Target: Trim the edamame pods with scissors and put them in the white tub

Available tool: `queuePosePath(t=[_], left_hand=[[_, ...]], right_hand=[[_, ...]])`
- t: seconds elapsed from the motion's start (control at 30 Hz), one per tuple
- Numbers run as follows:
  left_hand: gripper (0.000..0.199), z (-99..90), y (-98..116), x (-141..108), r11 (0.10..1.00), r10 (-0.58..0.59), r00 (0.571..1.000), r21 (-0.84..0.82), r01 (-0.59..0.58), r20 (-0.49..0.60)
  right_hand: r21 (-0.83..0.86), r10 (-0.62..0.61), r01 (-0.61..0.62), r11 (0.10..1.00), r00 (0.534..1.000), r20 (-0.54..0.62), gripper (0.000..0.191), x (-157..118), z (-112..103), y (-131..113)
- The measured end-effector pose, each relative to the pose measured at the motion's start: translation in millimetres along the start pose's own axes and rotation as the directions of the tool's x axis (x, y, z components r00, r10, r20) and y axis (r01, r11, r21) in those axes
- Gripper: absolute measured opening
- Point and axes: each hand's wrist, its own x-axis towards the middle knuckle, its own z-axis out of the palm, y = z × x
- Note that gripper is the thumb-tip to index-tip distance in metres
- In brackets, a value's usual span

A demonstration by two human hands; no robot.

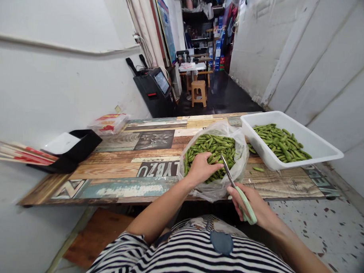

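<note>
The bag (243, 148) of pods (216, 145) sat open on the table (118, 172), its rim crowding the tray (321, 151) on the right. The left hand (200, 168) hovered over the pods, fingers bent; whether they pinched one, I cannot tell. The right hand's (251, 202) fingers were clamped on the scissors (244, 203). Leftward lay a packet (109, 123) and a black box (87, 146).

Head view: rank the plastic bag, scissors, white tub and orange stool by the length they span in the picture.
1. White tub
2. Plastic bag
3. Scissors
4. Orange stool

The stool stands farther back, so its true size is unsure.
</note>
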Motion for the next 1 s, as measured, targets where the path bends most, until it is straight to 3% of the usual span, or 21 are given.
queuePosePath(t=[0.13,0.23,0.3,0.57,0.77,0.87,1.0], left_hand=[[0.033,-2.9,1.1,0.8,0.958,-0.098,0.991,-0.263,0.118,0.087],[0.039,-5.1,1.9,0.8,0.784,-0.204,0.948,-0.54,0.307,0.244],[0.042,-6.0,2.3,0.6,0.699,-0.207,0.927,-0.615,0.365,0.314],[0.04,8.6,6.6,-4.7,0.572,-0.257,0.957,-0.778,0.261,0.132],[0.038,22.2,12.4,-17.0,0.523,-0.315,0.942,-0.808,0.271,0.113],[0.035,17.2,9.6,-13.8,0.517,-0.321,0.941,-0.812,0.272,0.11],[0.018,-3.6,-3.5,0.8,0.562,-0.307,0.947,-0.784,0.263,0.098]], right_hand=[[0.075,0.005,-0.005,0.997,1.0,-0.001,0.044,2.9,1.3,5.3],[0.139,-0.01,0.009,0.99,1.0,0.013,0.047,0.9,2.0,0.9],[0.143,-0.009,0.006,0.99,1.0,0.018,0.051,-2.3,2.6,-5.2],[0.009,-0.006,0.005,1.0,0.999,0.047,0.052,-7.1,3.4,-16.8],[0.06,0.02,-0.02,0.998,1.0,0.009,0.053,0.5,8.0,-9.3],[0.109,0.052,-0.049,0.993,0.998,-0.025,0.05,4.4,8.6,-3.5],[0.151,0.037,-0.035,0.988,0.999,-0.012,0.045,4.2,4.6,3.6]])
